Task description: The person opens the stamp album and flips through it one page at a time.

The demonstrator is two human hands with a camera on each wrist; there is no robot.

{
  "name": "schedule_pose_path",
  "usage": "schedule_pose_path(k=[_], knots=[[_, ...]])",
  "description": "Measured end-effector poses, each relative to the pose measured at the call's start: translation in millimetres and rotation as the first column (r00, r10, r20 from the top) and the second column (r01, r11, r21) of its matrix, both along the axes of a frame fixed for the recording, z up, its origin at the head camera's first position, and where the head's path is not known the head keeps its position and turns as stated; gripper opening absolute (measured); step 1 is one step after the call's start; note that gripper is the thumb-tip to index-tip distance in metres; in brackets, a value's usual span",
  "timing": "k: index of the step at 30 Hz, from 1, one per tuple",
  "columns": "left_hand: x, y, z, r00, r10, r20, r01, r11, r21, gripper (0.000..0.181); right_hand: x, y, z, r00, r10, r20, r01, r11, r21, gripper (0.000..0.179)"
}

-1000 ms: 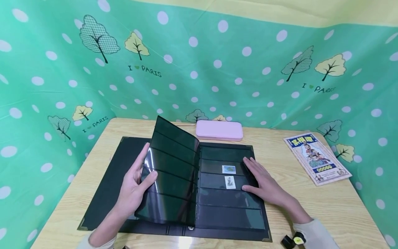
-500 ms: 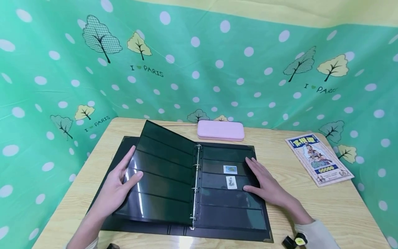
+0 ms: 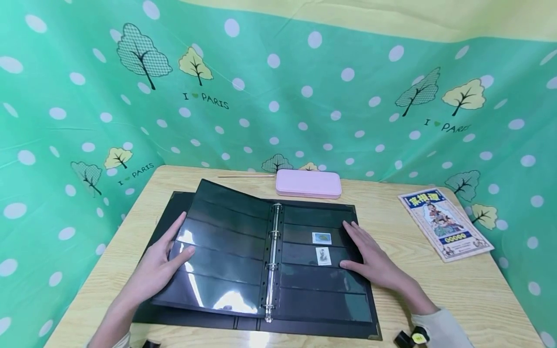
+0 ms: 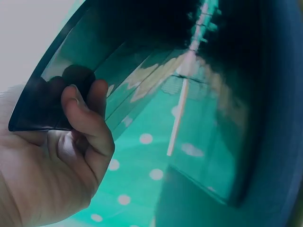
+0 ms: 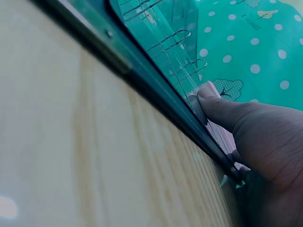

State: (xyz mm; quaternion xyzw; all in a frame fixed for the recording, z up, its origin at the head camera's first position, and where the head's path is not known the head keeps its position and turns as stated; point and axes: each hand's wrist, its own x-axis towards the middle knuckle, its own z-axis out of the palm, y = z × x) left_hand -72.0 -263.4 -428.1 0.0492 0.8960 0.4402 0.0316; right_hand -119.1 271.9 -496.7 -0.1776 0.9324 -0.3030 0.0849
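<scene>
A black ring-binder stamp album (image 3: 166,217) lies open on the table, metal rings (image 3: 271,266) down its middle. My left hand (image 3: 150,273) pinches the outer edge of a black pocketed page (image 3: 226,241), thumb on top and fingers underneath; the page is tilted above the left cover. In the left wrist view, thumb and fingers of the left hand (image 4: 61,165) curl round that edge. My right hand (image 3: 376,261) rests on the right page's outer edge, fingers fairly straight. Two stamps sit in that page's pockets: a blue one (image 3: 321,238) and a pale one (image 3: 323,256).
A pink case (image 3: 308,183) stands at the back of the table, with a thin rose-gold stick (image 3: 245,176) left of it. A printed booklet (image 3: 446,224) lies at the right. Green dotted cloth (image 3: 278,96) hangs behind the wooden table (image 3: 435,290).
My left hand has swung the page leftward and lowered it toward the left cover, uncovering the metal rings. My right hand has stayed on the right page.
</scene>
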Motion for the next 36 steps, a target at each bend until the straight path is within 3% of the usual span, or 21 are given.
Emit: schedule_pose_path(k=[14, 19, 22, 28, 32, 36], knots=[[-3.2, 2.2, -33.9, 0.998, -0.006, 0.06, 0.008, 0.999, -0.046, 0.091, 1.0, -1, 1.3, 1.0, 0.006, -0.008, -0.006, 1.0, -0.001, 0.1], [-2.5, 3.2, -46.8, 0.996, 0.018, 0.086, -0.012, 0.997, -0.072, 0.092, 2.0, -1, 1.1, 1.0, 0.01, -0.005, -0.01, 1.0, -0.009, 0.099], [-3.1, 3.5, -54.3, 0.997, 0.053, 0.062, -0.047, 0.994, -0.097, 0.091, 2.7, 0, 0.9, 1.0, 0.008, -0.004, -0.008, 1.0, -0.014, 0.099], [-2.4, 4.9, -54.4, 0.996, 0.066, 0.056, -0.06, 0.993, -0.1, 0.09, 2.9, 1, -0.6, 1.0, 0.014, -0.017, -0.014, 1.0, -0.018, 0.098], [-2.3, 7.1, -51.7, 0.994, 0.092, 0.053, -0.083, 0.983, -0.161, 0.092, 3.1, 1, -1.0, 1.0, 0.017, -0.022, -0.017, 1.0, -0.025, 0.098], [-3.3, 7.3, -52.4, 0.995, 0.103, 0.009, -0.097, 0.965, -0.243, 0.093, 2.2, 1, -1.7, 0.999, 0.026, -0.03, -0.027, 0.999, -0.029, 0.097]])
